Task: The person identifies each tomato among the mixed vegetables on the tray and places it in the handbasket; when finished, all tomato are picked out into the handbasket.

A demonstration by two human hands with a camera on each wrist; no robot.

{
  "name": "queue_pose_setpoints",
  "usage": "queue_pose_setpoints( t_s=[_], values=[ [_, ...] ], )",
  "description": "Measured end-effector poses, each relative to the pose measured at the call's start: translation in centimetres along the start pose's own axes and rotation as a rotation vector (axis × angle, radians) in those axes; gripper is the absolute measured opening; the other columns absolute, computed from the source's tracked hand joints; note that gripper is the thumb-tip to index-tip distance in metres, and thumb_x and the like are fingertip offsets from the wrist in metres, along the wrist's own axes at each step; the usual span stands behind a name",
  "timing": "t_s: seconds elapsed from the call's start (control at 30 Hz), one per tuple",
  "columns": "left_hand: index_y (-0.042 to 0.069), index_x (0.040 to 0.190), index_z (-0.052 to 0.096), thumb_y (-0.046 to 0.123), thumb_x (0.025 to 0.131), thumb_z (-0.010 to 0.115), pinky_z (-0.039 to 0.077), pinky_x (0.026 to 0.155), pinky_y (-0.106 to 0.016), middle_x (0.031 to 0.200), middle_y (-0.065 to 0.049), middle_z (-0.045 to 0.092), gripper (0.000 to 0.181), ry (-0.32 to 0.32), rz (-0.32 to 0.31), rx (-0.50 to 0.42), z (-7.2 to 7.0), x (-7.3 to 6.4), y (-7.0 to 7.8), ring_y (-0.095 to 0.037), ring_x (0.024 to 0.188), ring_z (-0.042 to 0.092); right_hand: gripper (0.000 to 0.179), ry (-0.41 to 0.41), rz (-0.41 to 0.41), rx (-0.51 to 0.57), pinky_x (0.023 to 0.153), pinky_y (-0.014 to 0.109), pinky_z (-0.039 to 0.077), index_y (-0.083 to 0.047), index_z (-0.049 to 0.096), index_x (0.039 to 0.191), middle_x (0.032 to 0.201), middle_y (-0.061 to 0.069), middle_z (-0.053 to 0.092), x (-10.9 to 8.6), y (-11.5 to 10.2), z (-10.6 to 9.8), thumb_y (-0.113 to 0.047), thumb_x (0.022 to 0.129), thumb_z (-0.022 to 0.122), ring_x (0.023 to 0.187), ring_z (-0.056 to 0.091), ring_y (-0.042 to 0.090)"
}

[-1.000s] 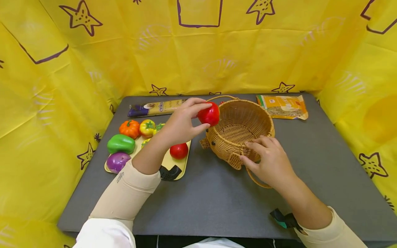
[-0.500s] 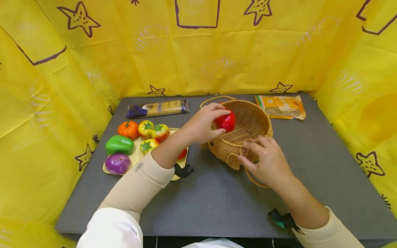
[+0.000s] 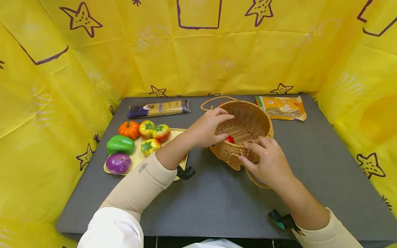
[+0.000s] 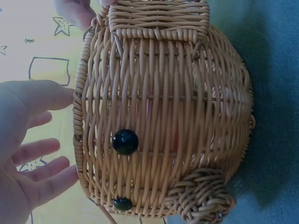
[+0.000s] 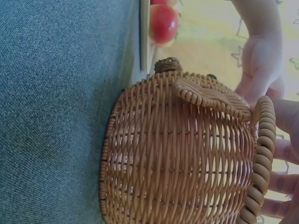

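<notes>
A wicker basket [image 3: 248, 117] with dark button eyes stands at the middle of the table. Part of a round, glossy red toy fruit [image 3: 230, 139] shows inside, behind its near rim; its exact kind cannot be told. Over the basket's left rim my left hand [image 3: 206, 129] spreads its thumb and fingers with nothing between them. In the left wrist view, that hand [image 4: 23, 149] is by the rim, fingers apart. My right hand [image 3: 270, 160] holds the near right rim, thumb outside and fingers over the edge. The basket handle [image 5: 261, 158] passes before that hand in the right wrist view.
A yellow tray [image 3: 177, 132] at left bears a purple eggplant [image 3: 118, 163], green pepper [image 3: 120, 144], orange pumpkin [image 3: 129, 130] and several yellow-red tomatoes [image 3: 150, 147]. A red fruit [image 5: 163, 24] sits there too. Behind lie a pasta pack [image 3: 159, 108] and an orange bag [image 3: 281, 107].
My left hand has carried the red fruit rightward over the basket and let it go. The fruit now lies inside. My right hand has stayed at the rim.
</notes>
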State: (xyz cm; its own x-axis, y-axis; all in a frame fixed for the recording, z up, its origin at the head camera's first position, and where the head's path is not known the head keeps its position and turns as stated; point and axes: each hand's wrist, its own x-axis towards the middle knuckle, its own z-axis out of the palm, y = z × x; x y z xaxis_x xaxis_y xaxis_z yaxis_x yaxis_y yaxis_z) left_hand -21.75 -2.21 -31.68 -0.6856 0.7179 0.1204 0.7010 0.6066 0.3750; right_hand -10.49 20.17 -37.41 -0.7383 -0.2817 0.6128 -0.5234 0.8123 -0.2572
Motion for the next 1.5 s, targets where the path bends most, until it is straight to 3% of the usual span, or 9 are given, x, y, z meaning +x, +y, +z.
queue_pose_setpoints(
  t_s=[0.13, 0.23, 0.53, 0.77, 0.93, 1.13, 1.5],
  values=[
    [0.018, 0.152, 0.05, 0.03, 0.094, 0.074, 0.033, 0.12, -0.047, 0.152, -0.006, 0.045, 0.064, 0.021, -0.011, -0.021, -0.3, -0.6, -0.3, -0.029, 0.143, 0.04, 0.038, 0.0, -0.006, -0.001, 0.084, 0.053, 0.051, -0.003, 0.079, 0.101, 0.096, 0.014, 0.068, 0.0, 0.1, 0.1, -0.027, 0.074, 0.09, 0.09, 0.062, 0.039],
    [0.019, 0.152, 0.05, 0.032, 0.093, 0.074, 0.037, 0.117, -0.046, 0.152, -0.006, 0.045, 0.065, 0.045, -0.037, -0.033, -0.6, -1.4, -0.9, -0.029, 0.143, 0.04, 0.037, -0.003, -0.002, -0.001, 0.083, 0.053, 0.051, -0.003, 0.079, 0.101, 0.095, 0.014, 0.068, 0.0, 0.1, 0.1, -0.027, 0.074, 0.089, 0.09, 0.061, 0.038],
    [0.017, 0.152, 0.049, 0.037, 0.094, 0.073, 0.037, 0.116, -0.054, 0.151, -0.009, 0.045, 0.066, 0.047, -0.177, -0.05, -1.2, -4.7, -4.2, -0.033, 0.141, 0.04, 0.036, -0.006, 0.012, 0.001, 0.086, 0.054, 0.05, -0.003, 0.078, 0.101, 0.095, 0.014, 0.067, 0.0, 0.0, 0.0, -0.026, 0.075, 0.089, 0.09, 0.061, 0.04],
    [0.014, 0.149, 0.053, 0.034, 0.092, 0.075, 0.038, 0.115, -0.056, 0.149, -0.014, 0.046, 0.064, 0.0, -0.303, -0.038, -0.4, -7.2, -6.6, -0.038, 0.137, 0.044, 0.037, -0.004, 0.009, 0.004, 0.088, 0.054, 0.049, -0.003, 0.079, 0.101, 0.095, 0.014, 0.068, -0.1, 0.1, 0.1, -0.025, 0.074, 0.089, 0.09, 0.061, 0.039],
    [0.009, 0.143, 0.059, 0.029, 0.088, 0.079, 0.044, 0.11, -0.055, 0.14, -0.019, 0.053, 0.063, -0.021, -0.356, -0.016, 0.8, -8.9, -7.8, -0.04, 0.129, 0.052, 0.037, 0.001, 0.008, 0.004, 0.086, 0.054, 0.049, -0.003, 0.079, 0.101, 0.094, 0.014, 0.067, -0.1, 0.1, 0.1, -0.026, 0.074, 0.089, 0.09, 0.061, 0.04],
    [0.007, 0.138, 0.063, 0.026, 0.083, 0.082, 0.051, 0.102, -0.051, 0.135, -0.021, 0.057, 0.061, -0.019, -0.363, -0.002, 2.2, -10.4, -8.6, -0.039, 0.124, 0.055, 0.036, -0.001, 0.008, 0.008, 0.087, 0.054, 0.049, -0.003, 0.078, 0.1, 0.094, 0.014, 0.067, -0.1, 0.1, 0.1, -0.026, 0.074, 0.089, 0.09, 0.061, 0.04],
    [0.003, 0.126, 0.069, 0.024, 0.083, 0.082, 0.055, 0.095, -0.05, 0.121, -0.018, 0.063, 0.05, -0.011, -0.366, -0.002, 2.7, -11.6, -9.0, -0.035, 0.112, 0.059, 0.036, 0.005, 0.01, 0.01, 0.088, 0.054, 0.049, -0.004, 0.079, 0.101, 0.095, 0.014, 0.067, -0.2, 0.2, 0.2, -0.026, 0.075, 0.089, 0.09, 0.061, 0.04]
  ],
)
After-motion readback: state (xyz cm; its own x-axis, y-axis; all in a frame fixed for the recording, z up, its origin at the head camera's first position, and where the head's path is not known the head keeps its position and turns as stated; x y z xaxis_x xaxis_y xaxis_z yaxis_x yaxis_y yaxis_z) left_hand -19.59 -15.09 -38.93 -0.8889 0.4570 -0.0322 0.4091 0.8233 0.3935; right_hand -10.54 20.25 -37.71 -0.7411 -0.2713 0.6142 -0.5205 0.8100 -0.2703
